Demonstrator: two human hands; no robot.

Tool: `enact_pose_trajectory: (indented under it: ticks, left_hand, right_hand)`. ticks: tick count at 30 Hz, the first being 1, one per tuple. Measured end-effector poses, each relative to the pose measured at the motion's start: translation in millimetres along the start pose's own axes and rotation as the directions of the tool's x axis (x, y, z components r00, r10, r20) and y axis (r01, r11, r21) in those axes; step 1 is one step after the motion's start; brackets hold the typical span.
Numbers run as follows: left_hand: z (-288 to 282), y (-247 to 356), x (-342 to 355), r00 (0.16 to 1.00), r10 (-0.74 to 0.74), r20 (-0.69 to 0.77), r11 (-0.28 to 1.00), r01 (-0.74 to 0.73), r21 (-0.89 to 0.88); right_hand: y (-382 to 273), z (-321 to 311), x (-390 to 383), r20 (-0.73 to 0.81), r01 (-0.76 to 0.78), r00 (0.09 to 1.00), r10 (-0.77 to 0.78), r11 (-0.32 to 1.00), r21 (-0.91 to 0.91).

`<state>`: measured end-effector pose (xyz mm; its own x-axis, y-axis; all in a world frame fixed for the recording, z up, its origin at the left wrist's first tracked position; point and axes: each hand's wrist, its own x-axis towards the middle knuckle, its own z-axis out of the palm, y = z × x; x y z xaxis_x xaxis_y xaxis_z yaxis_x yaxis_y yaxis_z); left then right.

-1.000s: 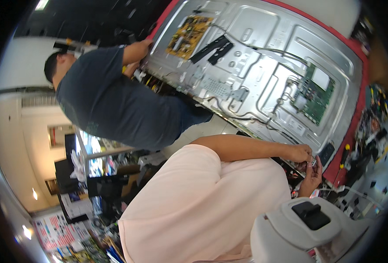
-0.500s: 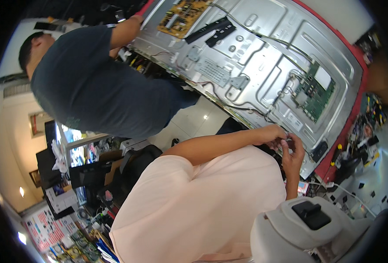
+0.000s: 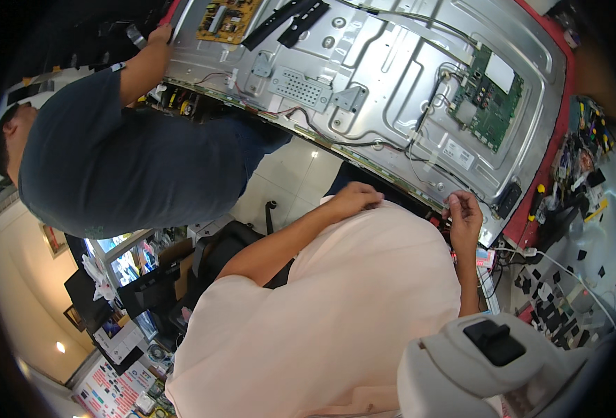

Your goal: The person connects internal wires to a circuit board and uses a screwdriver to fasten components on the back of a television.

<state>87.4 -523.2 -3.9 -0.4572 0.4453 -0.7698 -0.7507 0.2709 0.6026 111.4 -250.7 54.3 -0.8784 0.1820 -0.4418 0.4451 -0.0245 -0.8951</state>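
Observation:
A large television lies face down before me, its silver metal back (image 3: 384,83) bare and its frame red. Nearest its edge is my right hand (image 3: 465,212), with thumb and fingers curled together in a pinch. Anything between those fingertips is too small to make out. My left hand (image 3: 355,199) is apart from it, closed, in front of my shirt; what it may hold is hidden. A green circuit board (image 3: 490,104) and a black cable (image 3: 384,144) lie on the back beyond my hands. A small black speaker (image 3: 508,198) sits near the right corner.
At left a person in a dark shirt (image 3: 127,153) reaches to the television's far left end. A yellow-brown board (image 3: 228,19) and black brackets (image 3: 301,21) lie on the back. Bagged parts (image 3: 583,139) are at right. A black chair (image 3: 231,258) stands behind the person.
My hands were together near the television's edge. My left hand has drawn away to the left; my right stays by the edge. The view has shifted, and the co-worker appears farther left.

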Motion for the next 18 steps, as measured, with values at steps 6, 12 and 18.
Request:
enact_pose_trajectory:
  ticks: [6, 12, 18]
  left_hand:
    - [-26, -7, -1, 0.978, -0.109, -0.179, 0.7, -0.053, -0.712]
    - [-45, -10, 12, 0.952, 0.025, -0.307, 0.646, -0.25, -0.721]
    - [-51, -11, 18, 0.934, 0.048, -0.353, 0.719, -0.278, -0.637]
  right_hand:
    - [4, -12, 9, -0.02, -0.031, 0.999, 0.031, 0.999, 0.008]
    - [1, -8, 8, 0.067, -0.053, 0.996, 0.056, 0.997, -0.05]
    - [8, -8, 7, 0.054, -0.061, 0.997, 0.063, 0.998, -0.033]
